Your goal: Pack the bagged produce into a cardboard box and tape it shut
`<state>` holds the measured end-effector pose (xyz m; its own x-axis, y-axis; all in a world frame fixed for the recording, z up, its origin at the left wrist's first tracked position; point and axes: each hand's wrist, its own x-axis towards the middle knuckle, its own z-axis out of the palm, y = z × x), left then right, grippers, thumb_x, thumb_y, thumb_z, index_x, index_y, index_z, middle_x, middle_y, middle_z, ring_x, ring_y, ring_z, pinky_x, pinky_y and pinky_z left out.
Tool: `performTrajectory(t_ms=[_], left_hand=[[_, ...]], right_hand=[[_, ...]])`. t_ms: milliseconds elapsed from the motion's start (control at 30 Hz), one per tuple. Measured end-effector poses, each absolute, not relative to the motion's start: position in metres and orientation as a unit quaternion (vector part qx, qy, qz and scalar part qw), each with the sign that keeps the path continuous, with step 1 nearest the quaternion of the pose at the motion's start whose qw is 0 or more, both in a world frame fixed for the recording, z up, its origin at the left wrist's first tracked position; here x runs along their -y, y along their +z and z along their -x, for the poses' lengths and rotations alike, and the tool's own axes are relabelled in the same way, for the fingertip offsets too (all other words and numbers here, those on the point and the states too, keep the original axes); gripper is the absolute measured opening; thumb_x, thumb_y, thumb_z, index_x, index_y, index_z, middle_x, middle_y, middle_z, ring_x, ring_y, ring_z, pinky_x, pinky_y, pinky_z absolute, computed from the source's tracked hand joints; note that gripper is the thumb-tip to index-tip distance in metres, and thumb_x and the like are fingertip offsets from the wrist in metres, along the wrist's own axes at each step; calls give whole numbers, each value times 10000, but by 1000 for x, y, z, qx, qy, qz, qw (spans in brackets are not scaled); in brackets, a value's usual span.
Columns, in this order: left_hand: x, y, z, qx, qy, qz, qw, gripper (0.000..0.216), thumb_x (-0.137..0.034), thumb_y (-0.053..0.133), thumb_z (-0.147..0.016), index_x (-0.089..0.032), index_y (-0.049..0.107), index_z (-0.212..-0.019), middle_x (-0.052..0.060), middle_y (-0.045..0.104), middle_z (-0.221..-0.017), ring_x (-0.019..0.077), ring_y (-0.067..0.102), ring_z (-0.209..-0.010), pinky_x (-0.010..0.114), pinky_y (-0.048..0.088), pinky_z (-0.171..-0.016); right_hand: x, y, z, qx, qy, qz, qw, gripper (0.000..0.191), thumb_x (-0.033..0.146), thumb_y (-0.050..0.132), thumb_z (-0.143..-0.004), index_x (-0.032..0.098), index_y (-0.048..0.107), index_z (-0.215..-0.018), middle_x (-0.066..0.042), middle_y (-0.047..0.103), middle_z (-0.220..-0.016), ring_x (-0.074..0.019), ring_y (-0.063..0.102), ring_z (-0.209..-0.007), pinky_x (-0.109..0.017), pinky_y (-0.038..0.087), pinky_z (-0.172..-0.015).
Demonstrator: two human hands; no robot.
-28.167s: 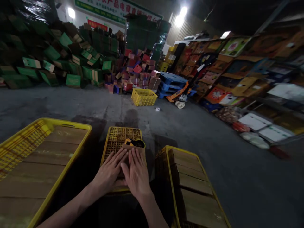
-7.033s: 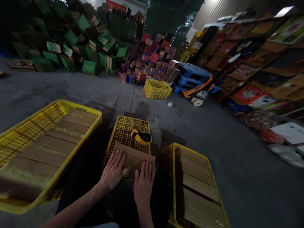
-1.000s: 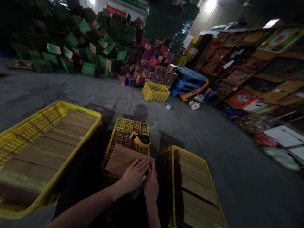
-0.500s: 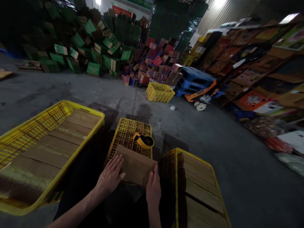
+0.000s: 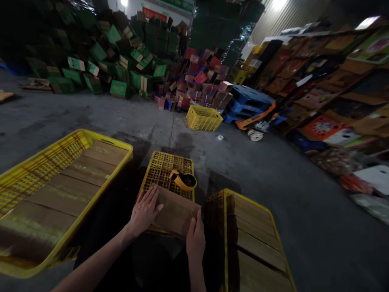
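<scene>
A closed brown cardboard box (image 5: 176, 209) lies tilted across the near end of an upturned yellow crate (image 5: 161, 160). My left hand (image 5: 144, 211) rests flat over the box's left end, fingers stretched out and thumb apart. At the right end my right hand (image 5: 195, 235) grips the box, with its thumb on the top face and its fingers along the edge. Just beyond the box, on the crate, lies a yellow ring-shaped tape dispenser (image 5: 190, 187) with a dark inside.
Yellow crates stand to the left (image 5: 120, 147) and right (image 5: 225, 243), both holding rows of cardboard boxes. Farther off are another yellow crate (image 5: 204, 118), blue pallets (image 5: 251, 97) and an orange pallet jack (image 5: 257, 115). Heaps of green boxes (image 5: 118, 88) and reddish boxes (image 5: 200, 77) line the back.
My left hand has slid a little to the right and farther onto the box's top. The right hand keeps nearly the same place, and the box has barely shifted.
</scene>
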<state>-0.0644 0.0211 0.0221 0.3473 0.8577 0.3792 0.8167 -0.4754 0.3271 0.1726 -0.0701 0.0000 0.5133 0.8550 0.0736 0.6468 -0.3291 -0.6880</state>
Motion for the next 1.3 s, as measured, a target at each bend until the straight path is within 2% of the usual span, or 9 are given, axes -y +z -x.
performTrajectory(t_ms=[200,333,467,533,633,800,1000,1167,1300], left_hand=[[4,9,74,-489,230,-841,-7,706,-438,480,-1006,-92,292,-1592,185,387,-1605,316,359,-1502,515,318,-1216],[30,2,76,-469,222,-854,-27,779,-456,533,-973,-53,278,-1590,219,347,-1620,335,328,-1515,476,340,-1207],[38,3,66,-470,225,-853,-26,731,-450,567,-953,-93,366,-1557,220,354,-1618,356,335,-1508,496,347,-1196],[35,6,58,-472,231,-851,-19,675,-427,569,-956,-122,408,-1536,208,361,-1619,351,352,-1501,500,356,-1189],[29,10,47,-463,239,-854,-8,612,-402,538,-981,-131,431,-1520,192,382,-1612,326,374,-1494,488,371,-1184],[21,15,43,-465,254,-848,13,483,-328,468,-1018,-148,519,-1463,165,463,-1570,299,434,-1460,468,414,-1160],[4,21,49,-456,264,-847,71,426,-251,444,-1015,-254,598,-1413,98,600,-1451,292,554,-1327,503,435,-1131],[-8,26,49,-469,251,-843,80,416,-268,485,-1006,-286,600,-1406,86,651,-1343,287,596,-1200,485,468,-1072],[-8,28,49,-464,239,-851,58,451,-312,489,-1005,-264,556,-1448,98,608,-1420,296,561,-1288,483,440,-1103]], right_hand=[[75,-10,-170,470,131,802,345,705,595,235,-1030,183,339,-1593,-144,470,-1565,-305,517,-1381,-418,479,-1046],[73,-16,-170,482,117,797,345,702,587,229,-1034,172,345,-1589,-142,480,-1558,-294,513,-1384,-416,468,-1067],[68,-15,-173,495,71,803,324,703,568,199,-1043,138,375,-1571,-182,423,-1587,-315,479,-1411,-457,457,-1084],[66,-12,-175,522,26,798,300,689,544,205,-1052,114,414,-1548,-192,361,-1620,-335,404,-1463,-493,411,-1131],[66,-8,-170,574,-33,777,255,644,479,225,-1067,79,477,-1503,-195,401,-1598,-369,285,-1518,-579,316,-1182],[69,-8,-130,668,-14,710,225,544,370,312,-1066,103,459,-1517,-196,458,-1562,-336,377,-1483,-571,334,-1184],[54,-1,-91,714,20,661,232,545,161,358,-1008,148,417,-1549,-142,484,-1555,-296,397,-1481,-540,371,-1182],[40,17,-103,726,27,656,203,507,218,365,-1031,167,457,-1526,-112,506,-1543,-284,422,-1467,-522,351,-1196],[39,18,-123,704,9,681,203,500,337,317,-1073,141,497,-1497,-125,517,-1532,-302,433,-1456,-529,360,-1178]])
